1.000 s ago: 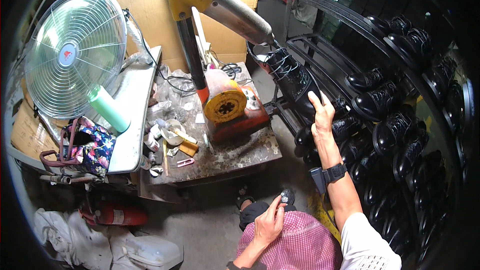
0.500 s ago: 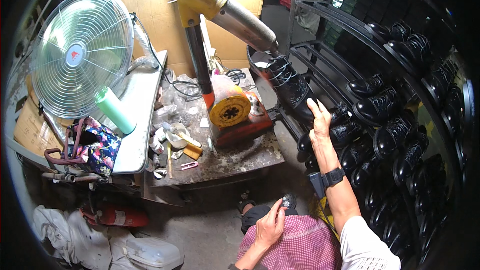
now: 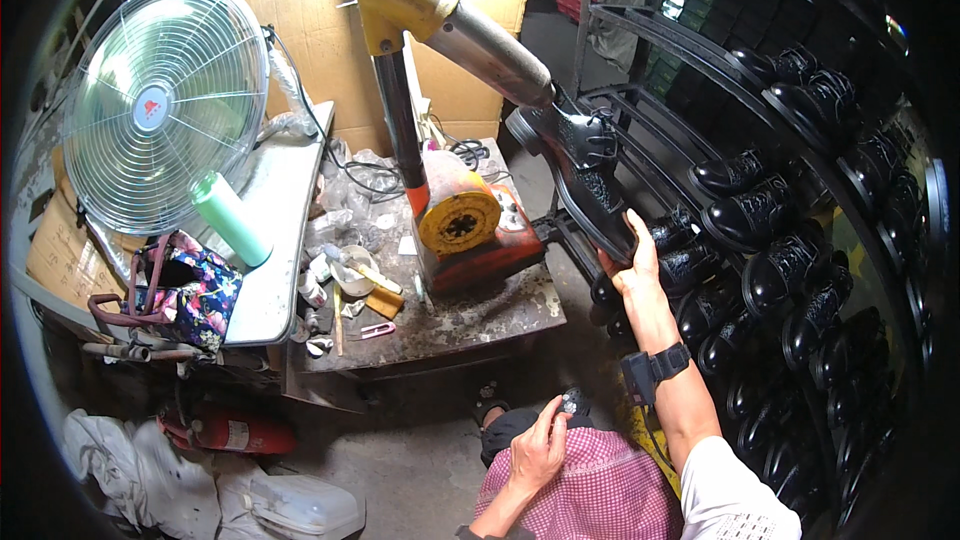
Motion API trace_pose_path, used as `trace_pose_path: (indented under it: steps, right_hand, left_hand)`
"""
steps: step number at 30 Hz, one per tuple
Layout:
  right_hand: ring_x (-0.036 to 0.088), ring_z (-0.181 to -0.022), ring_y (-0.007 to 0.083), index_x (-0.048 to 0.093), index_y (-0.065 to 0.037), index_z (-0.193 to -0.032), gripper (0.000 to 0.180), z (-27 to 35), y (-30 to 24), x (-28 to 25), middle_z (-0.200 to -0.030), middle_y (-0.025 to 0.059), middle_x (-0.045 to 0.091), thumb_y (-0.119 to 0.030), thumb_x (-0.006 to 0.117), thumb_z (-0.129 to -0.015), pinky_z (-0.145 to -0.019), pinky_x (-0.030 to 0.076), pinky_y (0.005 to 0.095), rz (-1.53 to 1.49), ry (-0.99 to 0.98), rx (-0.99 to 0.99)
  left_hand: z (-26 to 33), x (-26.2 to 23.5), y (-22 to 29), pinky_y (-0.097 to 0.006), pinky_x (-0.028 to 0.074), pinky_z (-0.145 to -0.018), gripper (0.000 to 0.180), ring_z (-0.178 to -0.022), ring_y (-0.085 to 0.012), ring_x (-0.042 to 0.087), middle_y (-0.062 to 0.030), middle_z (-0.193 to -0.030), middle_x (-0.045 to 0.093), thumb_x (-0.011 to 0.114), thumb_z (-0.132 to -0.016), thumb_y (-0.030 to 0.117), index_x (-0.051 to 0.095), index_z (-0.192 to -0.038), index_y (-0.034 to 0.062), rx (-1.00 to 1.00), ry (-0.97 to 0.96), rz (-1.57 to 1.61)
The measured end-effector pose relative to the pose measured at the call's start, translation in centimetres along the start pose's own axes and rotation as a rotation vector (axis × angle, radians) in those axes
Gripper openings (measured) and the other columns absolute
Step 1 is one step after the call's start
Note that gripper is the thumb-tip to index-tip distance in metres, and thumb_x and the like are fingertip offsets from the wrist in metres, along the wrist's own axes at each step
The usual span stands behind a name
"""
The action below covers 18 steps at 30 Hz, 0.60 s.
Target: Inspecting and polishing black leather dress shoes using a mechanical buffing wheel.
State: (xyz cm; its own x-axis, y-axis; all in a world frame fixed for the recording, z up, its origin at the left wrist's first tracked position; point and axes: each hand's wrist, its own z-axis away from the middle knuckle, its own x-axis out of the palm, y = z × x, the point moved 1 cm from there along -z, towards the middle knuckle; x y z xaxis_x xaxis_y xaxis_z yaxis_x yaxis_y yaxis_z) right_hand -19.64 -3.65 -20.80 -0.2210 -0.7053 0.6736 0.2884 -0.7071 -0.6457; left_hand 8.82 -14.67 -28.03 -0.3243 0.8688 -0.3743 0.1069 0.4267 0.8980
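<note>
One hand now lower on shoe

white short sleeve, black wristband

1. Single view, head-worn, left lens of a side-by-side pair; no second view to share with.
2. Looks steeply down and forward over the lap, right hand and left hand rising from the lower edge.
3. Upright, unmirrored; left of frame is own left.
4. Wide fisheye: rack rails and fan bend toward the dark rim.
5. Near: hands and bench close below; boxes behind farther off.
</note>
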Motion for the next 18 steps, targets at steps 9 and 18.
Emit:
trace_pose_path:
  steps: [9,18]
  right_hand:
    - [0.069,-0.065,0.0185,0.066,-0.014,-0.098,0.029,-0.8,0.4,1.2,-0.085,0.0047,0.071,-0.039,0.069,-0.082,-0.049,0.057,0.0289,0.042,-0.019,0.033]
    - [0.070,-0.072,0.0283,0.064,-0.008,-0.103,0.035,-1.6,0.6,3.7,-0.088,0.0114,0.071,-0.038,0.068,-0.083,-0.052,0.060,0.0299,-0.092,-0.078,0.136]
  left_hand:
    - [0.0,0.0,0.0,-0.027,0.051,-0.055,0.032,-0.061,-0.0172,0.066,-0.0072,-0.087,0.073,0.056,-0.094,0.014,0.056,-0.124,0.0023,0.006,0.010,0.009]
    - [0.0,0.0,-0.1,-0.028,0.051,-0.055,0.031,-0.060,-0.0175,0.067,-0.0078,-0.085,0.072,0.056,-0.092,0.010,0.056,-0.122,0.0009,0.011,0.019,0.013]
